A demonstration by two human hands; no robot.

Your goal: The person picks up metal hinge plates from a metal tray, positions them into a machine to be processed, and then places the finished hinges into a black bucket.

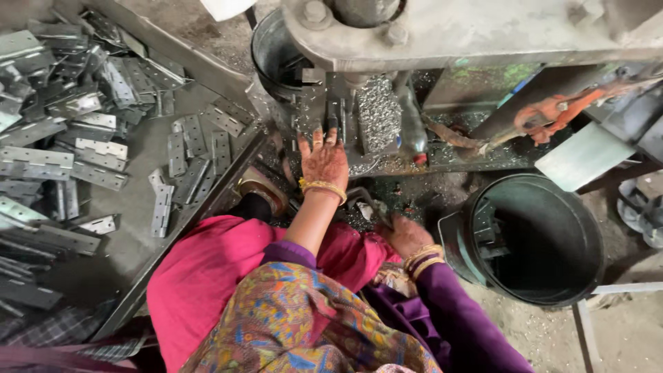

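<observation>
The big grey machine [469, 31] fills the top of the view and serves as the landmark. Well to its left a tray [138, 207] holds a heap of flat metal hinges [90, 148], some scattered singly. Below and right of the machine stands a dark round bucket [552, 276] with a few metal pieces inside; a second bucket [273, 48] sits against the machine's left side. Directly under the machine's head the left hand [323, 160] lies with fingers spread flat, pressing a small metal piece that cannot be made out clearly. A good hold there seems to need fingertips kept clear of the tool. The right hand [404, 235], lower down beside the near bucket, is curled on something among the shavings [376, 114]; what exactly, one cannot tell.
</observation>
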